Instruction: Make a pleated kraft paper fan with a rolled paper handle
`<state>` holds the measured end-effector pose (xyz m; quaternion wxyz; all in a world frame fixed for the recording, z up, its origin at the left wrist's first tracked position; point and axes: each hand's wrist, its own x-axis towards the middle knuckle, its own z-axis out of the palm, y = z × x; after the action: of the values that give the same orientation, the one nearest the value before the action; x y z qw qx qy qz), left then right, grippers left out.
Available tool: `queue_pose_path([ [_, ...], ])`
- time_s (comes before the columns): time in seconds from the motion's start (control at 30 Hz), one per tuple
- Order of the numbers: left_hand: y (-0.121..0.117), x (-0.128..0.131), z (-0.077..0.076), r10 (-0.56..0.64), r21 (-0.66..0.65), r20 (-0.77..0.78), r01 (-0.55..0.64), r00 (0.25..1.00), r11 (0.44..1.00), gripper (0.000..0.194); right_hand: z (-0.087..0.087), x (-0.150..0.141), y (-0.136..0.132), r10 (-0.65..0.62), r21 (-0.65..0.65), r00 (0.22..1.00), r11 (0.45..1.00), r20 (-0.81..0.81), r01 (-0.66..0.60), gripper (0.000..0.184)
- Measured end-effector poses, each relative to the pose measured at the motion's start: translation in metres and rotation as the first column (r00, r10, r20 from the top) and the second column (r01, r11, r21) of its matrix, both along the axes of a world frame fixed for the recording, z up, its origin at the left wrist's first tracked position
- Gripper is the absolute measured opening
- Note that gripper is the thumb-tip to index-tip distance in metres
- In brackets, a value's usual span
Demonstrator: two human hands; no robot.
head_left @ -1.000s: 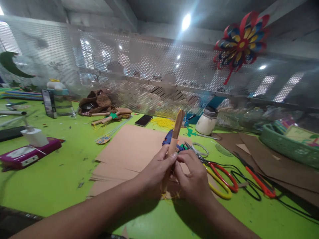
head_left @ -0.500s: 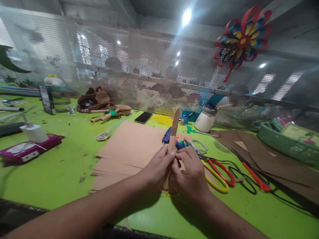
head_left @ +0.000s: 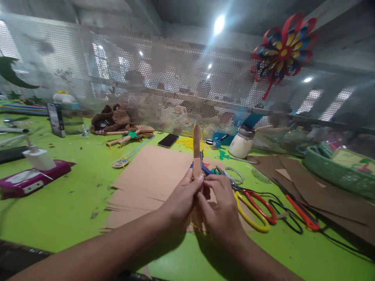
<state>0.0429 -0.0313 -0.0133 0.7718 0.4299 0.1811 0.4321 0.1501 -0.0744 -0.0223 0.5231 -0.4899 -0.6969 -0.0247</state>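
Upright in front of me stands a narrow brown paper craft piece (head_left: 197, 150), with a pointed top and thin yellow strands at its lower end. My left hand (head_left: 186, 195) is closed around its middle, the thumb pressed flat on the near side. From the right, my right hand (head_left: 221, 203) pinches at the same piece with bent fingers; the exact contact is partly hidden. Below lies a stack of brown paper sheets (head_left: 155, 171). Behind the held piece a blue glue gun (head_left: 206, 169) is partly covered.
Yellow-handled scissors (head_left: 253, 214), red-handled scissors (head_left: 263, 205) and a red cutter (head_left: 304, 214) lie right, among black cable. A white jar (head_left: 241, 142), phone (head_left: 168, 141) and yellow shreds (head_left: 191, 143) stand behind. At left is a purple power strip (head_left: 58, 171); a green basket (head_left: 331, 171) sits far right.
The craft piece has moved slightly left and turned more edge-on and upright. Both hands have stayed on it, the right fingers shifting a little. The camera view has bobbed slightly.
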Motion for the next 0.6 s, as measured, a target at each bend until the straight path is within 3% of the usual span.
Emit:
queue_pose_path([
  [0.27, -0.004, 0.0044, 0.0005, 0.013, -0.072, 0.06, -0.008, 0.998, 0.997, 0.03, -0.0028, -0.0028, 0.0049, -0.004, 0.01, 0.998, 1.0, -0.069, 0.004, 0.006],
  [0.43, -0.0037, 0.0042, 0.0034, 0.031, -0.119, 0.184, -0.009, 0.982, 0.993, 0.012, -0.0031, -0.0011, 0.0049, 0.042, -0.065, 0.986, 0.996, -0.16, -0.053, 0.005],
  [0.6, -0.006, 0.0012, 0.0074, -0.004, -0.134, 0.172, 0.028, 0.985, 0.991, 0.019, -0.0008, -0.0003, 0.0056, 0.056, -0.137, 0.954, 0.986, -0.296, -0.1, 0.007],
])
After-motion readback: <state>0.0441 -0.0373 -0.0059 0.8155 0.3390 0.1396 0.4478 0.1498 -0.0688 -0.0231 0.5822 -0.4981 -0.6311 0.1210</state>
